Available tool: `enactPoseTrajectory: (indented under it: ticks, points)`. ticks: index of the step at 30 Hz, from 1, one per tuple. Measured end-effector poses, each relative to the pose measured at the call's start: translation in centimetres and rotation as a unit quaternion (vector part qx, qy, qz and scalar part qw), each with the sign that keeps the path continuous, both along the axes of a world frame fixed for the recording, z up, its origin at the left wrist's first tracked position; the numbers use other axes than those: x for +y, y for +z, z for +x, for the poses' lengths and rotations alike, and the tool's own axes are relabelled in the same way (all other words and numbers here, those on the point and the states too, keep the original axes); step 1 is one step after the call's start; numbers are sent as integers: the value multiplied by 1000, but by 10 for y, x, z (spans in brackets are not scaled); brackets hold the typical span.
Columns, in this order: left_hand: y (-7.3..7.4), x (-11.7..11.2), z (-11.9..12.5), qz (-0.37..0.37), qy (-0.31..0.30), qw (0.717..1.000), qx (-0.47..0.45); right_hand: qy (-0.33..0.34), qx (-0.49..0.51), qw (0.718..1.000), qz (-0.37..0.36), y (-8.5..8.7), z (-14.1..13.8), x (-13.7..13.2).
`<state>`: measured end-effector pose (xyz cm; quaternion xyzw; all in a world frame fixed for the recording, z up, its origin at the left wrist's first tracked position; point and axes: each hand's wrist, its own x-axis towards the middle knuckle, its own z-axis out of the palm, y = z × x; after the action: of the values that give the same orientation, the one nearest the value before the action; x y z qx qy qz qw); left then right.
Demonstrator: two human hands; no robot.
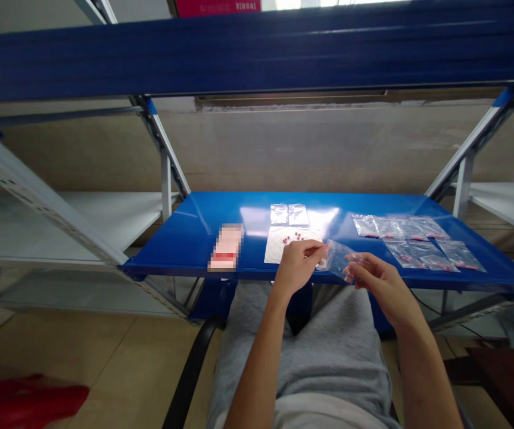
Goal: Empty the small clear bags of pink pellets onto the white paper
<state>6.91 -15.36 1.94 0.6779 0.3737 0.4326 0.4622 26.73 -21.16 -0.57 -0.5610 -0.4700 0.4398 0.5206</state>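
Between my two hands is a small clear zip bag (pixel 338 257), held over the front edge of the blue shelf. My left hand (pixel 300 260) pinches its left end, and my right hand (pixel 373 275) pinches the right end. Whether anything lies inside this bag I cannot make out. Just beyond my left hand, several small red beads (pixel 296 237) rest on a white sheet (pixel 274 247). Behind that sheet lie two flat clear bags (pixel 298 214). To the right, several clear bags with red pieces in them (pixel 411 227) are laid out in two rows.
A blurred pinkish rectangular item (pixel 225 249) lies left of the white sheet on the blue shelf (pixel 194 220). Overhead runs a blue beam (pixel 257 53), with metal uprights at both sides. A black chair armrest (pixel 193 369) is beside my left leg.
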Motion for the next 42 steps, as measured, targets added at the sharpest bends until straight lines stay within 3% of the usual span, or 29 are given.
enactPoseTrajectory:
  ticks: [9, 15, 21, 25, 30, 36, 42]
  points:
    - [1, 1, -14, -71, 31, 996, -47, -21, -42, 998, 40, 19, -15, 46]
    - [5, 7, -21, -91, 55, 991, -83, -80, -9, 996, 41, 13, -39, 68]
    - [15, 20, -31, -92, 55, 992, -73, -66, 23, 997, 40, 2, -60, 62]
    - [9, 18, -36, -85, 85, 988, -99, -18, -22, 999, 29, 2, -61, 60]
    - [-1, 10, -33, -79, 106, 982, -135, -18, -133, 987, 93, 18, -61, 52]
    - [6, -1, -23, -60, 90, 984, -143, 76, -74, 987, 119, 50, -70, 32]
    - [10, -6, -20, -44, 75, 990, -114, 64, -38, 994, 81, 46, -70, 34]
